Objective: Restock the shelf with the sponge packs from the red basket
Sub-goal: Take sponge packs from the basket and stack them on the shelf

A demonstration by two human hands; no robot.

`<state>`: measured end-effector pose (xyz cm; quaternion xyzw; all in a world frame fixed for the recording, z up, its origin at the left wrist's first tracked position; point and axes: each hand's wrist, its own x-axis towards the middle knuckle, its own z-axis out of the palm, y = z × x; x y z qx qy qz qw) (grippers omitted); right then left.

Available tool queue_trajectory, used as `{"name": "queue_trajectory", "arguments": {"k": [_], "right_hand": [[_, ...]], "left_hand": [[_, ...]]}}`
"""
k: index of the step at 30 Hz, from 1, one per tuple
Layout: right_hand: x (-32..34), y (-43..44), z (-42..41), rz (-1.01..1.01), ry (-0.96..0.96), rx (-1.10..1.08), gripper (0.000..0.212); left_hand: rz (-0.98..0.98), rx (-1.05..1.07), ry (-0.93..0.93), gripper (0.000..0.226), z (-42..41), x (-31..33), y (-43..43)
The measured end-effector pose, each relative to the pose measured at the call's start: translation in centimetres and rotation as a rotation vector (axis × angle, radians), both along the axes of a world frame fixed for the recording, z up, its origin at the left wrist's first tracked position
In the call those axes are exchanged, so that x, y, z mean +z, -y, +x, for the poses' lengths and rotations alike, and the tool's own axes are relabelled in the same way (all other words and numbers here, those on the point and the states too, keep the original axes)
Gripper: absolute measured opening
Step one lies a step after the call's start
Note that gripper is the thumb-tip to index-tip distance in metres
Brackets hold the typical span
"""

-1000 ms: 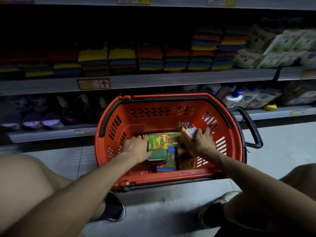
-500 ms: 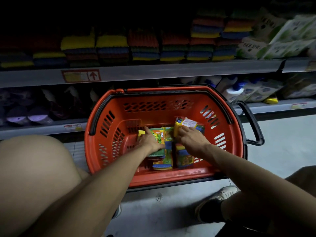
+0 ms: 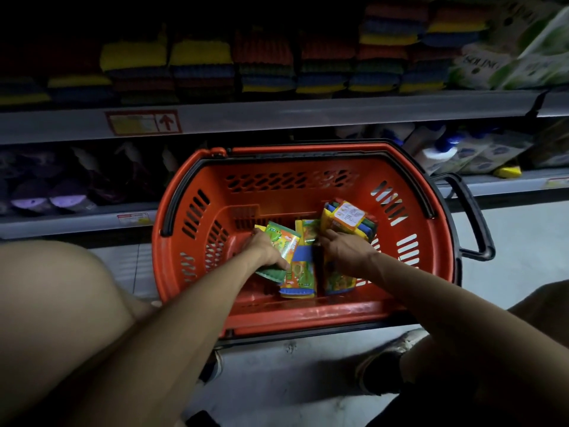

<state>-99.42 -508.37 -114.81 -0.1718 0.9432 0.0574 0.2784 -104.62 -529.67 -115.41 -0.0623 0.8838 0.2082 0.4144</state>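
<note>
Shelf (image 3: 277, 117) bkgd; L hand (image 3: 265, 251), R hand (image 3: 345, 251) grip packs (image 3: 348, 216).

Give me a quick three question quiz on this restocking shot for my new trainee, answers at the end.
1. True or false: the left hand grips a green-fronted pack inside the red basket.
2. The pack with the white label is gripped by: A the left hand, B the right hand, C neither hand.
3. Fill in: the red basket stands on the ____.
Key: 1 true; 2 B; 3 floor.
</note>
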Motion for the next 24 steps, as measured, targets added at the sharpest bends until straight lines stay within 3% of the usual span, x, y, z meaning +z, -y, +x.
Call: {"name": "queue_trajectory", "arguments": {"k": [4, 10, 16, 19, 22, 24], "right_hand": [[-0.6, 0.1, 0.5, 0.069, 0.027, -0.006, 0.088], [-0.1, -0.4, 0.8, 0.097, 0.017, 0.038, 0.059], [3.2, -1.6, 2.0, -0.156, -0.195, -0.001, 0.07], [6.5, -1.6, 3.1, -0.329, -0.331, -0.095, 0.062], [9.7, -1.1, 4.1, -0.413, -0.468, -0.114, 0.06], [11.5, -0.8, 4.6, -0.363, -0.621, -0.043, 0.066]], "left_hand": [[-0.1, -0.077, -0.05, 0.12, 0.4, 0.2, 1.4], [-0.15, -0.11, -0.056, 0.109, 0.5, 1.6, 3.0], [0.11, 0.1, -0.059, 0.127, -0.3, 3.5, 3.2], [0.224, 0.206, -0.071, 0.133, -0.5, 5.1, 3.4], [0.322, 0.29, -0.129, 0.106, -0.3, 7.6, 3.1], [0.392, 0.334, -0.158, 0.087, 0.0, 9.7, 2.6]]}}
